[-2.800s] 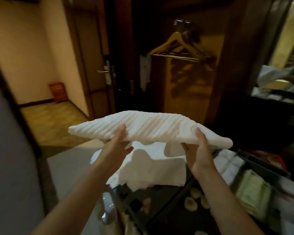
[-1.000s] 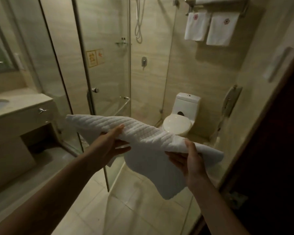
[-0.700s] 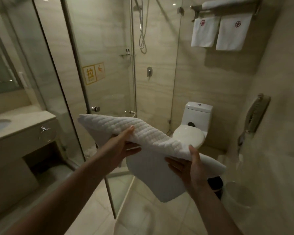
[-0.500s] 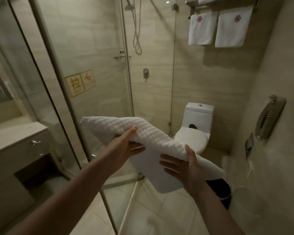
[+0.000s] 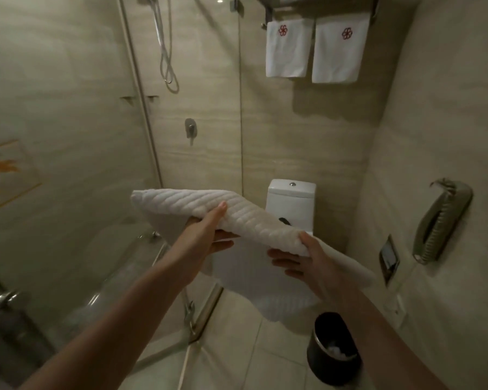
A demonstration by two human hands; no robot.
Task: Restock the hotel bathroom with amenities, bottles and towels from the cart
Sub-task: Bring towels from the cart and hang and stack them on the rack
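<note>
**Shower screen** [image 5: 68,178]: glass, fills left half of view. Cf. 2.8 s ago, corridor and cart were seen; 1.0 s ago, the sink table was at far left. Sink table is now lost from view, and the viewpoint is carried further in, twd. the back wall.

**Folded towel** [image 5: 186,202]: white, ribbed, held mid-frame, off the cart, above the floor and in front of the toilet [image 5: 292,197]. Right end is lower than left end. One loose ply hangs below, as in the earlier frames. Fold appears unchanged.

**Hung towels** [image 5: 286,49]: two, w/ red emblem, side by side under the rack [image 5: 319,5], top right. They are seen larger than 0.5 s ago. Rack's top shelf is cropped, so contents cannot be told.

**Bin** [image 5: 333,350]: dark, on floor, right of toilet, below-right of the hanging ply and apart from it.

**Left hand** [image 5: 209,235]: thumb laid on top, fingers beneath; towel is pinched near its middle.

**Right hand** [image 5: 310,263]: thumb on top at the lower end, fingers spread under; towel is gripped. Both grips unchanged throughout.

**Implication (judged):** cart-to-bathroom leg is done; placement is not yet begun. Rack is being approached, so its shelf is the likely spot. The ribbed weave suggests a bath mat, though, so the destination is not settled.
</note>
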